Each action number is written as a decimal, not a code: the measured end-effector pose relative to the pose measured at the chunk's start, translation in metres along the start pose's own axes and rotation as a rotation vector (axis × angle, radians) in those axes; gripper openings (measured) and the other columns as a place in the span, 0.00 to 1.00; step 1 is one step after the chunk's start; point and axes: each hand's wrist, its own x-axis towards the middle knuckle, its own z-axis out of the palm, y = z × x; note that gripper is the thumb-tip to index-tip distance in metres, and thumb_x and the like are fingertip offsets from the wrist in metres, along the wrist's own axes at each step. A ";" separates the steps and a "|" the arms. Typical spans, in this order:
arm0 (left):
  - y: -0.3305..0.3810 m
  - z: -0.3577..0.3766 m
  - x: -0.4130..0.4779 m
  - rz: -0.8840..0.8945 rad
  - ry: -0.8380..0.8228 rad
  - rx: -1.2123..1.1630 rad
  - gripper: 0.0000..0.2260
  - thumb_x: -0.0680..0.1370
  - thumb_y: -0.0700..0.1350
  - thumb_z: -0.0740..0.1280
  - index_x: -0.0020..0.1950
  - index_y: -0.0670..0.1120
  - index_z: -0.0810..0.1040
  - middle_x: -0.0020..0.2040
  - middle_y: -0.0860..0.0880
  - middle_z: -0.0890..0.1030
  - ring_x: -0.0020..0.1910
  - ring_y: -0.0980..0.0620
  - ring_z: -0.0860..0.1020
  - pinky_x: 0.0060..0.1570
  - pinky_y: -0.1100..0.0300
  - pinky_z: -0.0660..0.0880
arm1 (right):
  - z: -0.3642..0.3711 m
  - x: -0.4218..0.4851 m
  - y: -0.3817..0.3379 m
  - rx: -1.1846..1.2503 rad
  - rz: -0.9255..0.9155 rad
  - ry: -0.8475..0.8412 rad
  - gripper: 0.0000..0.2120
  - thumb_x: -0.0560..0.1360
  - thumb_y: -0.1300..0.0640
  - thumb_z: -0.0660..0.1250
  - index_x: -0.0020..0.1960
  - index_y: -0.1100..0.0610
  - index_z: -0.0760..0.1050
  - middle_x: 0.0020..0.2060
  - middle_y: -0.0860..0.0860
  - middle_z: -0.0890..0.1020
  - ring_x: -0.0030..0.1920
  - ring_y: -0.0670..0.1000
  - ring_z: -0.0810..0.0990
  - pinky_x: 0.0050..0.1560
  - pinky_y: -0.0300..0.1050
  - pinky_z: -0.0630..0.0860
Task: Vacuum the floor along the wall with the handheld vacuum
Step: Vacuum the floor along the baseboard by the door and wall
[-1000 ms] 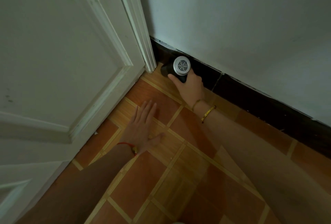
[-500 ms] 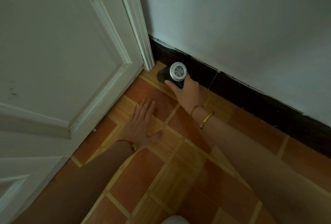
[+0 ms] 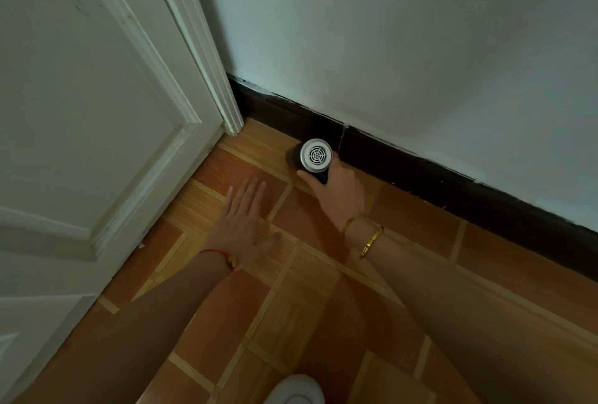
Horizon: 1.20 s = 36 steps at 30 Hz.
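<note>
The handheld vacuum [image 3: 311, 158] is a short black body with a round silver grille at its rear, facing me. It lies low on the orange tiled floor [image 3: 291, 306], right against the dark skirting board [image 3: 404, 161] under the pale wall [image 3: 388, 31]. My right hand [image 3: 339, 193] is closed around its black handle; gold bracelets circle that wrist. The nozzle end is hidden behind the body. My left hand [image 3: 244, 225] rests flat on the tiles with fingers spread, a red cord at its wrist, left of the vacuum.
A white panelled door [image 3: 81, 112] and its frame [image 3: 207, 64] stand at the left, meeting the wall in a corner just left of the vacuum. A white rounded object [image 3: 296, 392] shows at the bottom edge. Tiled floor stretches to the right along the skirting.
My right hand has slid the vacuum to the right along the skirting, away from the door-frame corner. My left hand stays flat on the tiles.
</note>
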 end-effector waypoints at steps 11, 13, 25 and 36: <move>0.041 -0.001 0.020 0.116 0.005 0.018 0.46 0.74 0.70 0.56 0.79 0.46 0.38 0.80 0.44 0.43 0.78 0.48 0.39 0.75 0.50 0.34 | -0.043 -0.018 0.039 -0.158 0.088 0.059 0.37 0.74 0.34 0.64 0.72 0.58 0.66 0.54 0.56 0.83 0.51 0.57 0.83 0.43 0.51 0.80; 0.048 -0.001 0.022 0.142 0.009 0.014 0.46 0.75 0.71 0.56 0.79 0.45 0.38 0.80 0.44 0.42 0.77 0.49 0.38 0.75 0.50 0.34 | -0.049 -0.024 0.046 -0.157 0.092 0.075 0.37 0.74 0.34 0.64 0.72 0.58 0.66 0.54 0.56 0.83 0.51 0.56 0.83 0.43 0.51 0.80; 0.087 0.003 0.037 0.266 -0.009 0.116 0.46 0.73 0.74 0.46 0.79 0.44 0.38 0.80 0.43 0.43 0.79 0.45 0.42 0.77 0.46 0.41 | -0.090 -0.068 0.092 -0.143 0.193 0.138 0.37 0.73 0.35 0.66 0.73 0.57 0.65 0.54 0.55 0.83 0.51 0.56 0.82 0.46 0.53 0.81; 0.124 0.010 0.046 0.379 -0.083 0.100 0.47 0.71 0.73 0.46 0.78 0.44 0.35 0.79 0.43 0.41 0.78 0.47 0.38 0.77 0.48 0.39 | -0.118 -0.107 0.123 -0.192 0.207 0.219 0.34 0.74 0.35 0.66 0.71 0.55 0.67 0.57 0.53 0.83 0.52 0.55 0.83 0.45 0.50 0.81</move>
